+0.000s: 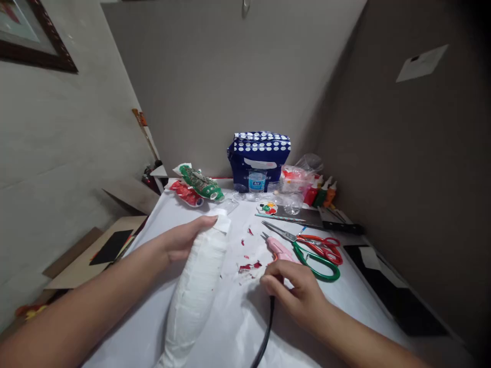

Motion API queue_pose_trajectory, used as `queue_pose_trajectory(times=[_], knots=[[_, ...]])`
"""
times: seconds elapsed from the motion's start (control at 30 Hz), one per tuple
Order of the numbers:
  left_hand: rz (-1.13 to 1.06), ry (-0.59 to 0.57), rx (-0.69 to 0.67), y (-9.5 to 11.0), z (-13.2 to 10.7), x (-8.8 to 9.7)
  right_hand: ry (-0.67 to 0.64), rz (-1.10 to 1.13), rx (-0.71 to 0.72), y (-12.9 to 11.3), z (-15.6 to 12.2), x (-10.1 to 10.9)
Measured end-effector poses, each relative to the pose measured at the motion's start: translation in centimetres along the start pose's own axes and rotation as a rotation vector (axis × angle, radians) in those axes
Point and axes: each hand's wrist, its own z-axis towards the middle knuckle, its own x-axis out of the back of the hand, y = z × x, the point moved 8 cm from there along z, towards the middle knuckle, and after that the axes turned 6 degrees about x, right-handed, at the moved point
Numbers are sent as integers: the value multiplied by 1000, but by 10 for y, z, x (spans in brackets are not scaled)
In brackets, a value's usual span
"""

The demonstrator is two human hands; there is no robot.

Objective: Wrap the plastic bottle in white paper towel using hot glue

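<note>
1. Nearest, the left hand (pixel 184 237) grips a white paper-wrapped bottle (pixel 197 286) lying on the white table (pixel 345 296).
2. The right hand (pixel 297 294) closes on a pink glue gun (pixel 279 249) and its black cord (pixel 266 332).
3. Beside it lie red scissors (pixel 320 244) and green scissors (pixel 316 263).
4. Behind stands a blue dotted pack (pixel 259 153); its label is unreadable.

White wrapped bottle (pixel 195 291) runs off the bottom edge, its base unseen. Beside the bottle, the black cord (pixel 265 335) also leaves the bottom edge. Right hand (pixel 295 291) covers the pink glue gun (pixel 279 249) handle. Picture frame (pixel 34 36), far left of the bottle, cropped by the edge. Water bottle (pixel 257 181) label too small to read.
</note>
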Motion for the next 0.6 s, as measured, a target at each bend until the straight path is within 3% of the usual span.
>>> queue_pose_trajectory(times=[0.17, 0.33, 0.43, 0.6], knots=[[311, -79, 26, 15, -15, -31, -29, 165, -106, -21, 7, 13], [444, -149, 26, 10, -19, -61, 28, 340, -319, -31, 22, 32], [607, -299, 17, -5, -22, -84, 30, 400, -302, -40, 32, 33], [768, -352, 62, -24, -22, -94, -55, 343, -232, -47, 30, 20]])
